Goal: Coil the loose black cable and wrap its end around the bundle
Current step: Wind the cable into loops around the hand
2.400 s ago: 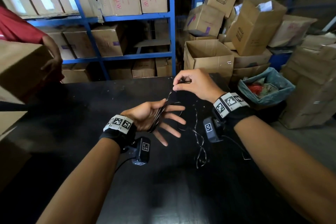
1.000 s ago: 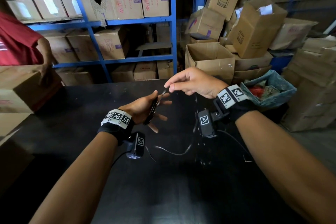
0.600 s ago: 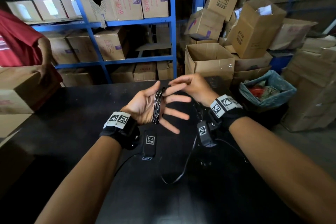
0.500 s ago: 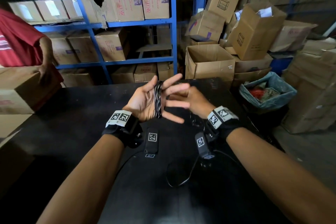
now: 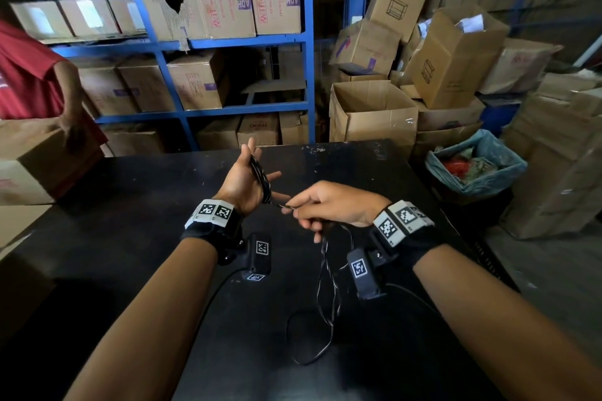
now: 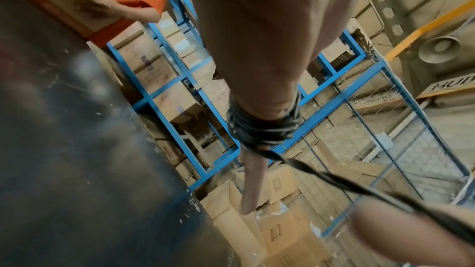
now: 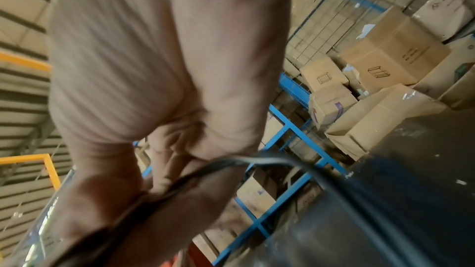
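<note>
The black cable's coil (image 5: 261, 176) is wound round my left hand (image 5: 257, 169), which is held upright above the black table (image 5: 130, 221) with its fingers straight and spread. In the left wrist view the coil (image 6: 262, 129) circles the hand and one strand (image 6: 331, 180) runs off to the lower right. Just right of and below the left palm, my right hand (image 5: 293, 208) pinches that strand. The right wrist view shows the cable (image 7: 205, 166) passing through the curled fingers. The loose cable (image 5: 325, 299) hangs from the right hand and ends in a loop on the table.
Blue shelving (image 5: 308, 42) with cardboard boxes stands behind the table. More boxes (image 5: 371, 114) are piled at the right, beside a bin lined in blue (image 5: 475, 169). At the left a person in a red shirt (image 5: 22, 75) holds a cardboard box (image 5: 35, 159) at the table's edge.
My right hand has come down from beside the left fingers to below the left palm, drawing the cable round the coil. The loose loop on the table has shifted.
</note>
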